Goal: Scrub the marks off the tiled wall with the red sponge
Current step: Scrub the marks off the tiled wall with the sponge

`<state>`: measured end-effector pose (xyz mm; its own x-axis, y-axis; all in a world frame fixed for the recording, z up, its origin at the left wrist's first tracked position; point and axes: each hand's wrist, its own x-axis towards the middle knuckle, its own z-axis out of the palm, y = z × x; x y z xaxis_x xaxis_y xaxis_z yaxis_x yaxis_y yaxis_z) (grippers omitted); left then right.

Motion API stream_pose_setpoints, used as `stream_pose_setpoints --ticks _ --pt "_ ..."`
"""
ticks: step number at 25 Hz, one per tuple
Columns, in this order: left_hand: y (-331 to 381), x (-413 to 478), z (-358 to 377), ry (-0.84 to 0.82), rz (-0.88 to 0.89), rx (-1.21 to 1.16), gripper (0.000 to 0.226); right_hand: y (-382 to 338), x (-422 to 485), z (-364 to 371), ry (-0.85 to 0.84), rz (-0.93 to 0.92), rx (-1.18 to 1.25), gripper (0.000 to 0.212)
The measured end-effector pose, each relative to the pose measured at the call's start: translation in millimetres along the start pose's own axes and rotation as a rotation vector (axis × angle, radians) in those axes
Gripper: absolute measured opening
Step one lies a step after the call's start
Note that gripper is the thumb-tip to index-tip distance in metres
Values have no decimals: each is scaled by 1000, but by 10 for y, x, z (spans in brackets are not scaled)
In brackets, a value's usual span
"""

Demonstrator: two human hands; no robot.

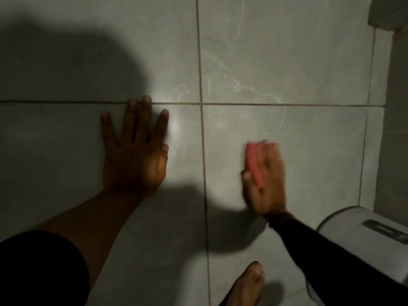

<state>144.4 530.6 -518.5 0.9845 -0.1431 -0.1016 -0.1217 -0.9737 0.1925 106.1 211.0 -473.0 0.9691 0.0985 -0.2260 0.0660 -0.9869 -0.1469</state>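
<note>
Your right hand (263, 180) fingers grip the red sponge (254, 164) against the tiled wall (287, 62); press firmly, scrub in short strokes, left hand (134, 149) splayed flat for bracing.

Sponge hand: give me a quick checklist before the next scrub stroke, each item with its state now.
1. Sponge gripped in right hand: ok.
2. Sponge against the wall: cannot tell, blurred.
3. Left hand flat on the wall, bracing: ok.
4. Marks left on this tile: cannot tell, dim light.
5. Stroke path clear of the white fixture lower right: ok, apart.
6. Foot on the floor below: ok.
</note>
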Motion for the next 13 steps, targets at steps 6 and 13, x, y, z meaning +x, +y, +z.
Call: stream_pose_setpoints --ticks 6,13 --pt "1 10 -5 28 9 -8 65 -952 1018 256 317 163 -26 66" --pt "-26 6 -9 0 21 -10 76 -163 -657 239 -6 202 35 71"
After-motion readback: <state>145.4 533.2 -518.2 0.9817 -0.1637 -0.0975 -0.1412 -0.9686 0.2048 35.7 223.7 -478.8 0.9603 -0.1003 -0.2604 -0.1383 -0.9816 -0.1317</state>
